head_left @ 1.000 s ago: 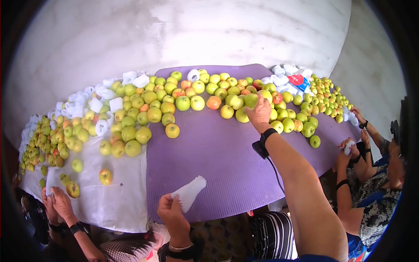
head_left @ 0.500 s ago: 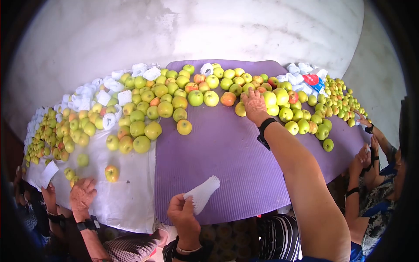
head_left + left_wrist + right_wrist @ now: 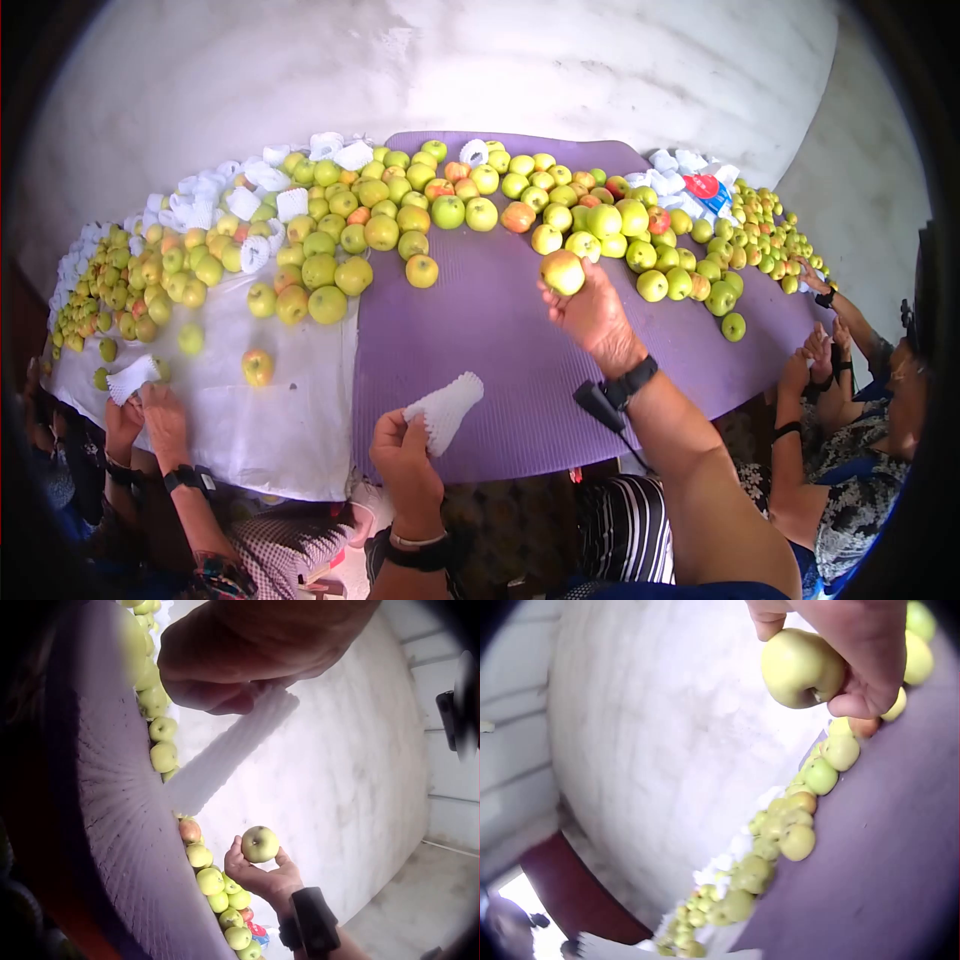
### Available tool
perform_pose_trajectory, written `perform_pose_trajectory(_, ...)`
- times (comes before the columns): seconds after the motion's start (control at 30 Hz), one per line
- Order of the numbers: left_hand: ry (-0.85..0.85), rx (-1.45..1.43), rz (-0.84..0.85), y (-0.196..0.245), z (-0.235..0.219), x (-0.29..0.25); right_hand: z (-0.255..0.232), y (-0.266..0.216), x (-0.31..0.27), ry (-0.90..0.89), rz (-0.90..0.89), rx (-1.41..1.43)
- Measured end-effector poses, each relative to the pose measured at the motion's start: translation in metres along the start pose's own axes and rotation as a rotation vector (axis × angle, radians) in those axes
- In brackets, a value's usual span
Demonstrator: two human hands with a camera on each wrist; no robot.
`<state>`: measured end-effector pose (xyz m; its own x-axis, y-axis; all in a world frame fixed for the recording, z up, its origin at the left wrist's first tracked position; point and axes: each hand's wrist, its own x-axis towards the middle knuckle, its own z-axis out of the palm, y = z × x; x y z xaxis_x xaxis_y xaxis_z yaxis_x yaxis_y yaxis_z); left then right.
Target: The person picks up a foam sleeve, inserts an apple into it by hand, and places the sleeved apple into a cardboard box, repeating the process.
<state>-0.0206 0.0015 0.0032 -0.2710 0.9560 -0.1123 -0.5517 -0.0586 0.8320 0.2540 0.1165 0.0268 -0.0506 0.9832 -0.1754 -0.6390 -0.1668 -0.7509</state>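
My right hand (image 3: 597,318) grips a yellow-green apple (image 3: 562,272) with a faint red blush, held up over the purple ridged mat (image 3: 520,390). In the right wrist view the fingers curl round this apple (image 3: 804,669), its dimpled end showing. My left hand (image 3: 408,470) pinches a white foam net sleeve (image 3: 446,410) near the mat's front edge. The left wrist view shows the sleeve (image 3: 232,754) hanging long and flattened from the thumb and fingers. Loose apples (image 3: 480,214) lie in a long heap just beyond both hands.
White foam nets (image 3: 190,212) lie along the back left of the heap. A red and blue packet (image 3: 708,190) sits among more nets at the back right. Other people's hands (image 3: 160,415) work at the left over a white cloth (image 3: 290,440), and more (image 3: 815,350) at the right.
My right hand has lifted an apple out of the heap and drawn it back toward me. The left hand keeps its hold on the foam sleeve, slightly raised.
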Motion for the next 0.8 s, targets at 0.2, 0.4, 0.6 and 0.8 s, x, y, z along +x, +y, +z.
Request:
perform_pose_trajectory(0.2,-0.05,-0.001,-0.022,0.0,0.001,-0.004,0.036,0.053,-0.088,-0.16,0.078,0.443)
perform_pose_trajectory(0.4,-0.048,0.067,-0.011,-0.001,0.003,-0.008,0.052,0.093,-0.123,-0.097,0.109,0.567)
perform_pose_trajectory(0.6,-0.018,0.186,0.05,-0.007,0.009,-0.006,0.038,0.113,-0.117,-0.212,0.137,0.385)
perform_pose_trajectory(0.8,-0.003,0.234,0.115,-0.005,0.009,-0.001,0.043,0.102,-0.118,-0.283,0.075,0.165)
